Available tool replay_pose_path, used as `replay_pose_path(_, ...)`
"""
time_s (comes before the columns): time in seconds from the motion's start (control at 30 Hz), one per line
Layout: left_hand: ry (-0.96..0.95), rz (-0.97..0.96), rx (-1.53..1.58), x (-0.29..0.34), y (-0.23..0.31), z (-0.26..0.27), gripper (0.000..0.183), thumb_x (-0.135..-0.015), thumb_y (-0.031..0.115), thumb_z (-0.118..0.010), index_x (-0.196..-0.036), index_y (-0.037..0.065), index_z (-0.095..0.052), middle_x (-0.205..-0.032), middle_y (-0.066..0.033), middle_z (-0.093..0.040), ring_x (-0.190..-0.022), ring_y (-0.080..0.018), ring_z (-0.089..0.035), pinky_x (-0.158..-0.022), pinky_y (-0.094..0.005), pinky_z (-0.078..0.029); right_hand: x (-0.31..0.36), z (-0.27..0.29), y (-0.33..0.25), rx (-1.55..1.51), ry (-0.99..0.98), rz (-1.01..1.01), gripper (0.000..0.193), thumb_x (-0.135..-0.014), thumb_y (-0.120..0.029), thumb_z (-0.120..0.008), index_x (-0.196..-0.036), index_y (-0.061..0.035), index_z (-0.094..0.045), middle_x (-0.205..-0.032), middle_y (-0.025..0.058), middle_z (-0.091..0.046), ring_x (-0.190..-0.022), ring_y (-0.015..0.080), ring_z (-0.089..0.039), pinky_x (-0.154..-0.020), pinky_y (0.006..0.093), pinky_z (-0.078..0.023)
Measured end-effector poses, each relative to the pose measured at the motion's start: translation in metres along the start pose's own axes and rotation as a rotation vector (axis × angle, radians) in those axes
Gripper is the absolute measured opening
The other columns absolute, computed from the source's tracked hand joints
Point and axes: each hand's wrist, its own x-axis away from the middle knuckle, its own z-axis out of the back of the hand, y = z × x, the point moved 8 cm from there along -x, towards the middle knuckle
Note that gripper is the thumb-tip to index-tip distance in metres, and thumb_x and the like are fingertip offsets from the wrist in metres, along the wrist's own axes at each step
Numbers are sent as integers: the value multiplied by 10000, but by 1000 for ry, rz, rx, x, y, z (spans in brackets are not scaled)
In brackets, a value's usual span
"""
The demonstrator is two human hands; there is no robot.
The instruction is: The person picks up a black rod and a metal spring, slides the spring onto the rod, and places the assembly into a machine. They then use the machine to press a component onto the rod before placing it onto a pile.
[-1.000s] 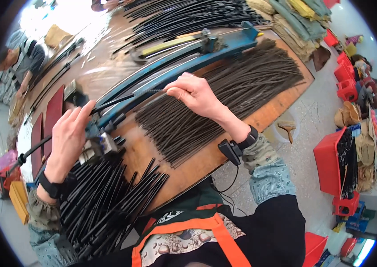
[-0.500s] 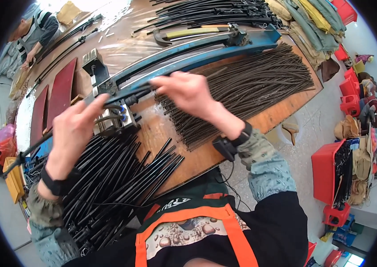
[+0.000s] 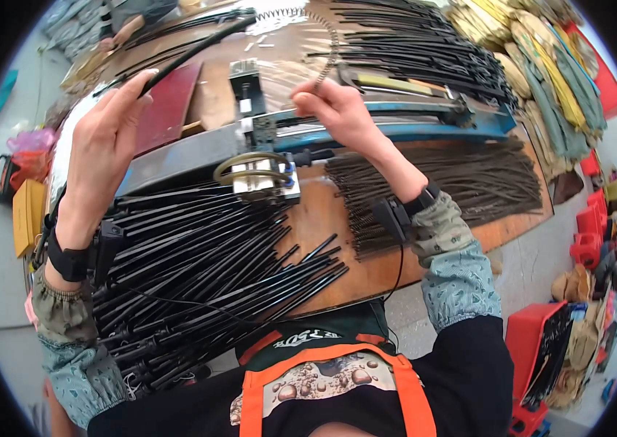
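Observation:
My left hand (image 3: 108, 138) is closed around a black tube (image 3: 203, 49), which slants up and away to the right. From the tube's far end a long thin coil spring (image 3: 336, 45) bends over in an arc. Its other end is pinched between the fingertips of my right hand (image 3: 338, 113), held above a blue metal frame (image 3: 403, 135). Below my hands, a metal block with looped hoses (image 3: 257, 182) is fixed at the frame's near side. Many similar dark springs (image 3: 454, 186) lie heaped to its right, and black tubes (image 3: 199, 269) lie piled to its left.
More black rods (image 3: 418, 44) lie at the back right, beside a yellow bar with a hooked end (image 3: 396, 84). Dark red boards (image 3: 166, 109) lie far left. Another person's hand (image 3: 126, 30) shows at the top left. Folded cloth sacks (image 3: 541, 73) and red crates (image 3: 531, 342) stand right.
My left hand has raised the tube up and away from the metal block. My right hand has moved off the tube and now holds the bent spring. The view has shifted left.

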Motion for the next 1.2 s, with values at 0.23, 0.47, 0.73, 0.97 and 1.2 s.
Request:
replay_pose_path(0.23,90,23,-118,57,-48,40,292,-956,36,-587,-1244,38,-630,-974,-172,-686,-826,-303,-672,-737,-343,-512,-51,-80,-16,-61,-191,234,167,-956,-126,-669,-1078,-21,-714,-886,12,-730,-830,69,-667,-750,228,-538)
replay_pose_path(0.47,7,210,-73,84,-77,28,295,-953,54,-608,-1247,32,-627,-986,-189,-691,-836,-295,-688,-763,-339,-522,-65,-107,-11,124,-305,146,191,-959,-156,-653,-1103,-38,-697,-889,50,-741,-825,105,-696,-746,255,-546)
replay_pose_path(0.73,48,195,-45,78,-94,20,301,-943,94,-632,-1240,42,-637,-926,-183,-682,-796,-317,-667,-731,-353,-517,-66,-150,-14,741,-527,283,149,-961,-198,-594,-1028,-79,-657,-858,111,-705,-812,301,-690,-701,399,-540)
replay_pose_path(0.97,-228,160,-183,91,-103,-43,290,-927,199,-638,-1214,193,-678,-813,-116,-631,-794,-315,-651,-678,-409,-523,-10,15,23,912,-143,374,92,-912,-153,-641,-896,-62,-629,-832,132,-632,-810,353,-624,-701,438,-497)
replay_pose_path(1.2,-207,-71,118,22,-36,-152,134,-909,144,-575,-1021,109,-640,-820,-116,-637,-793,-343,-657,-653,-459,-525,37,102,34,1012,-18,194,132,-965,-132,-581,-911,-17,-620,-833,157,-607,-822,358,-588,-744,434,-453)
